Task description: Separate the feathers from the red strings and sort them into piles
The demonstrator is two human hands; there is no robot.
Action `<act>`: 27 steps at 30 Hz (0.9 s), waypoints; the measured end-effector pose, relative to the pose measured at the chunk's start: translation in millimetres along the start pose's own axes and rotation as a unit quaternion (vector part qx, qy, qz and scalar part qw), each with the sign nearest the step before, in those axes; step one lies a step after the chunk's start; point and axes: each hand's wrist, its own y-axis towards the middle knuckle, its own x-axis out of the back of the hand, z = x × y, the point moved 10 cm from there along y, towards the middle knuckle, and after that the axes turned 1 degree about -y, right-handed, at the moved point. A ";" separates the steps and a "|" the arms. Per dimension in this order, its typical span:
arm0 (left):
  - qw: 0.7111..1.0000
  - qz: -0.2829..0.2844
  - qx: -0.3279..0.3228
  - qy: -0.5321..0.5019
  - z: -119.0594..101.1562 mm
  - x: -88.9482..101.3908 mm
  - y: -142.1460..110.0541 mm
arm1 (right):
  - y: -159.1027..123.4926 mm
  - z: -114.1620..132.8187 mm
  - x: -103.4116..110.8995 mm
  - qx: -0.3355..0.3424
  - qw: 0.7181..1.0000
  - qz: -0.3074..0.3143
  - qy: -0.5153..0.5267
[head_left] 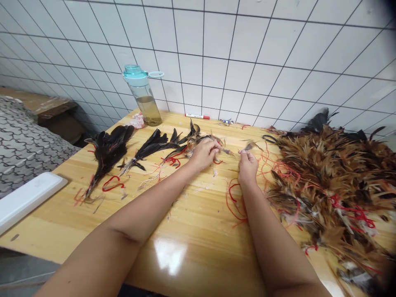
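Stretching over a pale wooden table [213, 231], left forearm [139, 218] and right forearm [275, 231] fill the near part. White box-like item [34, 198] at left edge, in front of a patterned cloth [27, 144]. Right side: big heap of feathers [328, 165], rusty brown, pointed, glossy, some darker near the wall, red ties [359, 214] and pale quills showing between. Loose thin red string [236, 202] loops beside the right wrist; curled red cord [113, 184] lies at left, near the quill end of a black feather bundle [109, 150], dark and fanned out. Right hand [248, 167] is closed in a pinch, holding a small feather [248, 145], grey-brown, wispy, tip up, above mid-table between heap and left hand. Left hand [204, 154] has fingers bent together over a small mixed feather pile [192, 134]; cannot tell what it grips. Slimmer black bundle [154, 146] lies left of that pile. Farther back: crumpled tissue [137, 120] beside a teal-lidded bottle [147, 107], part-filled with yellowish liquid; red-capped marker [194, 116] near the white tiled wall [216, 74].
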 end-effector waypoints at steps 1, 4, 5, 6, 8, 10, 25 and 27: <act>0.999 0.014 -0.018 0.029 -3.5 -4.5 3.1 | 0.5 -1.6 4.4 -0.005 1.000 -0.022 0.004; 0.991 0.067 -0.047 0.110 -6.7 -26.5 14.8 | -1.8 -3.2 5.3 -0.017 0.999 -0.043 0.011; 0.986 0.082 -0.049 0.135 -5.9 -34.3 19.0 | -2.9 -2.4 3.0 -0.017 0.999 -0.037 0.008; 0.982 0.094 -0.049 0.157 -4.9 -41.6 22.9 | -3.9 -1.2 1.1 -0.015 0.999 -0.031 0.004; 0.973 0.114 -0.047 0.193 -3.0 -53.6 28.8 | -5.2 1.0 -0.2 -0.011 1.000 -0.027 -0.007; 0.969 0.128 -0.040 0.207 -2.2 -60.2 31.4 | -5.6 2.0 1.0 -0.009 0.999 -0.029 -0.015; 0.923 -0.010 0.253 -0.291 21.6 9.6 -43.2 | -36.2 31.5 -41.3 0.070 0.988 0.072 -0.113; 0.914 -0.017 0.257 -0.314 25.4 9.8 -48.3 | -42.3 32.8 -50.7 0.080 0.984 0.100 -0.120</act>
